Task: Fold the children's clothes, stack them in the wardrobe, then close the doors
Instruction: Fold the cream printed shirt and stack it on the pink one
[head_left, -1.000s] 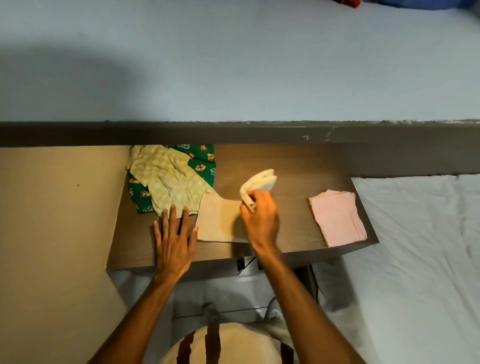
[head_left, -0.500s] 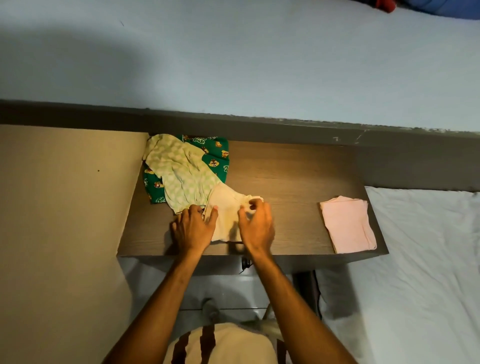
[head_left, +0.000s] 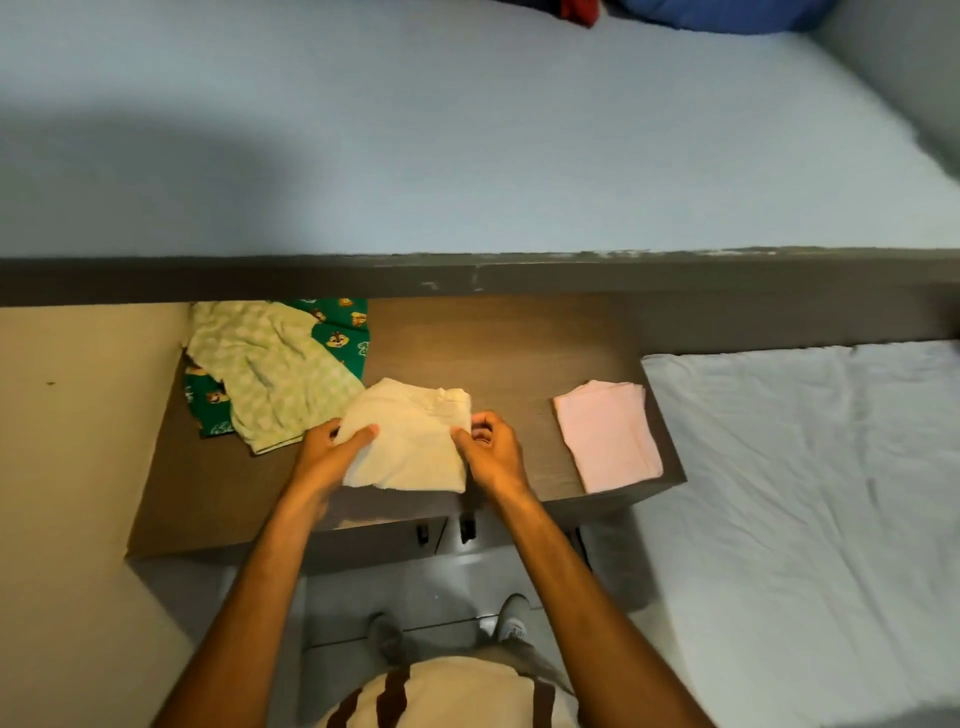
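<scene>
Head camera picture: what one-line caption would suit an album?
Both hands, left and right, hold a folded cream garment beside a folded pink one.

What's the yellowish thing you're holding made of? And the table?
The cream garment looks like soft cotton knit: matte, limp, creased where folded, though I can't be sure. The table top looks like wood-grain laminate: brown, streaked, faintly shiny under the light.

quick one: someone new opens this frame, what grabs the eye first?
Both hands meet at the centre of the brown table: the left hand and right hand grip opposite edges of a folded cream garment. Behind and to the left lies an unfolded heap, a pale green garment over a green cartoon-print garment. At the table's right end sits a neatly folded pink garment.
</scene>
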